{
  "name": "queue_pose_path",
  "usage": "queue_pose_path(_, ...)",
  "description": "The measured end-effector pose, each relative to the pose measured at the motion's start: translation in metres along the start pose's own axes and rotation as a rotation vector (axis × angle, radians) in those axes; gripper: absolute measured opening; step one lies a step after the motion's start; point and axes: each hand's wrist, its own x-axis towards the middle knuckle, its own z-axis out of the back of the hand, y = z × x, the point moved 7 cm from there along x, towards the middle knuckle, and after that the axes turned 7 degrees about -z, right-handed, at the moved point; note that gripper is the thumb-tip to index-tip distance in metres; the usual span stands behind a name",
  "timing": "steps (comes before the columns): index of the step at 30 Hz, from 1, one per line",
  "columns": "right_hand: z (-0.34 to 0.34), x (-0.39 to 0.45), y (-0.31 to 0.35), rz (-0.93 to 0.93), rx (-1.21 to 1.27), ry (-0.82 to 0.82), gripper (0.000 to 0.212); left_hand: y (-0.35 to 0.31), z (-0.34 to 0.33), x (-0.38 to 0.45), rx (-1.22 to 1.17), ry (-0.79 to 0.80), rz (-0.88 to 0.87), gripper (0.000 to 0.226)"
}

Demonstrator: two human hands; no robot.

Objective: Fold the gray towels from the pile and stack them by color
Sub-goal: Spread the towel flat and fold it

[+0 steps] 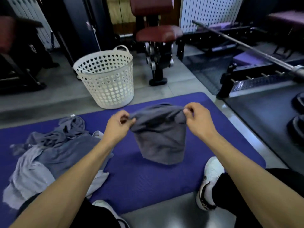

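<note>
Hands hold one dark towel [160,137] at centre frame, above the purple mat [148,181]. Left hand [117,127] pinches the towel's upper edge at its left end, thumb and fingers curled onto the cloth. Right hand [199,120] pinches the same edge at its right end, fingertips closed on a small fold. Upper edge sags slightly between the two grips. Towel hangs down from the hands, doubled over; its lower end reaches the mat at centre, just left of the white shoe [209,181] at lower right.

Pile [54,148] of unfolded gray towels lies on the mat at left of frame, crumpled, in mixed shades: darker cloth toward the upper part, paler cloth toward the lower left. Left forearm crosses in front of the pile's right edge. Pile and held towel are apart.

White basket [107,79] with heart-shaped holes stands upright on the gray floor in the upper-left centre, just beyond the mat's far edge. What it contains cannot be told.

Red-padded gym seat [158,32] on a black frame stands behind the basket at top centre. Barbell [246,46] runs diagonally across the upper right. Black weight plates [296,127] lie at the right edge. Second shoe is partly visible at bottom centre.
</note>
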Motion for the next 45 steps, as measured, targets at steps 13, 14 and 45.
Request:
queue_pose_path(13,-0.033,-0.001,-0.009,-0.209,0.112,0.221,0.015,0.015,0.012,-0.030,-0.110,-0.049,0.236,0.020)
queue_pose_path(14,-0.033,-0.002,-0.009,-0.217,0.163,0.218,0.016,0.017,0.011,-0.035,-0.143,-0.044,0.265,0.020)
queue_pose_path(45,-0.085,0.072,-0.017,0.043,0.077,0.159,0.017,0.077,-0.006,0.061,0.202,-0.098,0.011,0.010)
